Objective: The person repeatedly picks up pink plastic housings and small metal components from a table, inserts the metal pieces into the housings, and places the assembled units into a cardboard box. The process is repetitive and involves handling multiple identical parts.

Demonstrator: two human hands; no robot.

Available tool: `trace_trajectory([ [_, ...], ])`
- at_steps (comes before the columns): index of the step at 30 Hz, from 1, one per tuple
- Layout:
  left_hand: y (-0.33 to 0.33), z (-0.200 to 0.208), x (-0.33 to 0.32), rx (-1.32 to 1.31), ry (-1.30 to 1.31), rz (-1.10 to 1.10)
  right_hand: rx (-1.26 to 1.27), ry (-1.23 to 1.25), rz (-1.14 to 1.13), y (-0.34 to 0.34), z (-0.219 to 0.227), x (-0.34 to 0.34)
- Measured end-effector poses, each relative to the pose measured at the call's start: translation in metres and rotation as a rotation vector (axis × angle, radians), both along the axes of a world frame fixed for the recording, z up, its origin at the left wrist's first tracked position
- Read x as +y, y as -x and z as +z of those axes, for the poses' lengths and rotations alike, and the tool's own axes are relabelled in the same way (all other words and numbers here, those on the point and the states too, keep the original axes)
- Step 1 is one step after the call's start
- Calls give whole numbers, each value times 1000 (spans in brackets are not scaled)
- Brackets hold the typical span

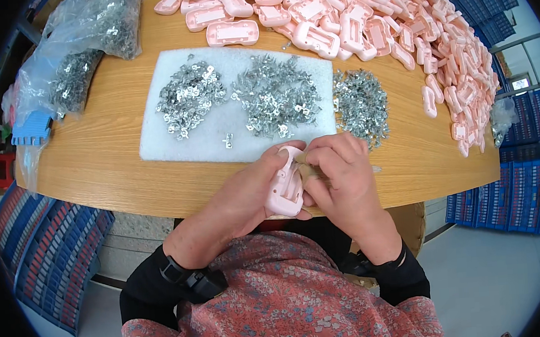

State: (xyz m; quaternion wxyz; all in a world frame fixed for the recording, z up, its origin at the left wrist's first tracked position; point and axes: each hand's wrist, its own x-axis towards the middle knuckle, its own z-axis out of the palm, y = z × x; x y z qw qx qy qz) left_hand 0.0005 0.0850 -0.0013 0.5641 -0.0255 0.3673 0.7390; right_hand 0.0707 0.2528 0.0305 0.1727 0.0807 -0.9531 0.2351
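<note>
My left hand (pixel 249 181) is closed around a pale pink plastic housing (pixel 278 199), tilted on its edge with its hollow side toward the right, just above the table's near edge. My right hand (pixel 348 179) is closed, thumb and forefinger pinched at the upper part of the housing's recess. Tan coverings show on those fingertips; whatever lies between them is too small to make out. Ahead of both hands is a white foam pad (pixel 175 151) bearing a left pile of small metal clips (pixel 191 99) and a right pile of similar metal pieces (pixel 278 99). One small clip group (pixel 228 140) lies apart.
Another heap of small metal parts (pixel 363 109) sits on the wood right of the pad. Many pink housings (pixel 366 18) cover the table's far and right side. Clear bags of metal parts (pixel 75 75) stand at the left, with stacked blue trays (pixel 50 253) below.
</note>
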Motion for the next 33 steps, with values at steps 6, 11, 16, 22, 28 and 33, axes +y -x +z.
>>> trace_trajectory([
  [6, 1, -6, -1, -22, -48, -2, -52, 242, -92, -8, 1, 3],
  [11, 2, -3, -3, 62, -83, -26, -339, 518, -150, -7, 7, -1],
  [16, -7, 10, -8, 409, 99, 5, -567, 1173, -87, -4, 1, 7],
  [22, -1, 15, -17, 1030, 260, -129, -607, 1187, -104, -7, 1, 3],
  [28, 2, 12, -19, 1209, 288, -110, -608, 1293, -102, -11, 3, 4],
  [33, 6, 3, -28, 342, -69, 1, -447, 1222, -45, -11, -2, 4],
])
